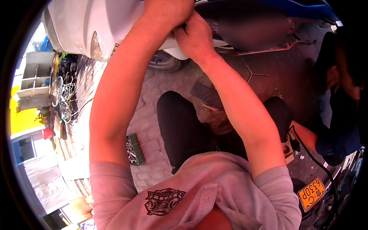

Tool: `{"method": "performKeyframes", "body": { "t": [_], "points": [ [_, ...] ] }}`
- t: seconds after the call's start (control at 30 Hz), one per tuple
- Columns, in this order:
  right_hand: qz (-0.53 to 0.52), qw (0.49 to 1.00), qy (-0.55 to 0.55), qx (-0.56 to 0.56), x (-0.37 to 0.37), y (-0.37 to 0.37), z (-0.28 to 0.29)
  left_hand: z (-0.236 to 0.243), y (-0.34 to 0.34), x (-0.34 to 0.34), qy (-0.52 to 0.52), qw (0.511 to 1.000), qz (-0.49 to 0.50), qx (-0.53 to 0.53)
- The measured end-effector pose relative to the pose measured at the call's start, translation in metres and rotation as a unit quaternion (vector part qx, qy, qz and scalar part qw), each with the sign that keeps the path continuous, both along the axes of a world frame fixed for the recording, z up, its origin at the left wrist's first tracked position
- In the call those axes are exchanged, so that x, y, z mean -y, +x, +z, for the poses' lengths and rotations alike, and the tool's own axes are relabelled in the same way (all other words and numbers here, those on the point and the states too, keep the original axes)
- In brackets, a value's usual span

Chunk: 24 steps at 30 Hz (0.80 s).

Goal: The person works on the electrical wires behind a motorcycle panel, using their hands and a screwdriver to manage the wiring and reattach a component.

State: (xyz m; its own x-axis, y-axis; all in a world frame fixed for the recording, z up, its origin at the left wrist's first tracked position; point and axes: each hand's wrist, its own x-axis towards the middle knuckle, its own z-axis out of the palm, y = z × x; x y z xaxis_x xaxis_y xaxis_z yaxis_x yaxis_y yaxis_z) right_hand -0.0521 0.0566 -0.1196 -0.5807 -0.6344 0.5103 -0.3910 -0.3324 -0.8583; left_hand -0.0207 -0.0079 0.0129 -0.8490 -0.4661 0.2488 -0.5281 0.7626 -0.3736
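Both my arms reach up to the white scooter point(103, 15) at the top of the head view. My left hand point(168, 8) is at the upper edge against its body; the fingers are cut off or hidden. My right hand point(194, 38) is right beside it, partly under the left wrist, with its fingers curled closed. What they grip, if anything, is hidden. Below the hands shows part of a wheel point(165, 63). An open-end wrench point(209, 107) lies between my knees, close to a dark block-shaped object point(207, 94).
A three-armed metal tool point(252, 73) lies on the paving beyond my right forearm. A green tray of small metal parts point(135, 150) sits left of me. At the right crouches another person point(337, 134), near a black cable point(312, 153) and a yellow number plate point(311, 194).
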Motion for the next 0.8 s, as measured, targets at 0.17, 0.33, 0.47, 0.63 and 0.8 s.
{"method": "performKeyframes", "body": {
  "t": [0.17,0.33,0.47,0.63,0.8],
  "points": [
    [-0.105,0.989,-0.067,0.074,0.013,0.021,-0.003,-0.006,0.010,-0.006,0.012,0.999,-0.001,-0.032],
    [-0.193,0.972,-0.122,0.059,0.037,0.023,-0.006,-0.006,0.014,-0.006,0.062,0.996,0.008,-0.069],
    [-0.098,0.986,-0.107,0.078,0.015,0.025,-0.002,-0.013,0.024,-0.014,0.060,0.993,0.000,-0.100],
    [-0.095,0.981,-0.123,0.117,-0.009,-0.004,-0.029,-0.043,0.036,-0.021,-0.015,0.988,-0.061,-0.140],
    [0.007,0.999,-0.036,0.036,-0.006,-0.070,-0.010,-0.049,0.045,-0.023,-0.028,0.983,-0.114,-0.141]
  ]
}}
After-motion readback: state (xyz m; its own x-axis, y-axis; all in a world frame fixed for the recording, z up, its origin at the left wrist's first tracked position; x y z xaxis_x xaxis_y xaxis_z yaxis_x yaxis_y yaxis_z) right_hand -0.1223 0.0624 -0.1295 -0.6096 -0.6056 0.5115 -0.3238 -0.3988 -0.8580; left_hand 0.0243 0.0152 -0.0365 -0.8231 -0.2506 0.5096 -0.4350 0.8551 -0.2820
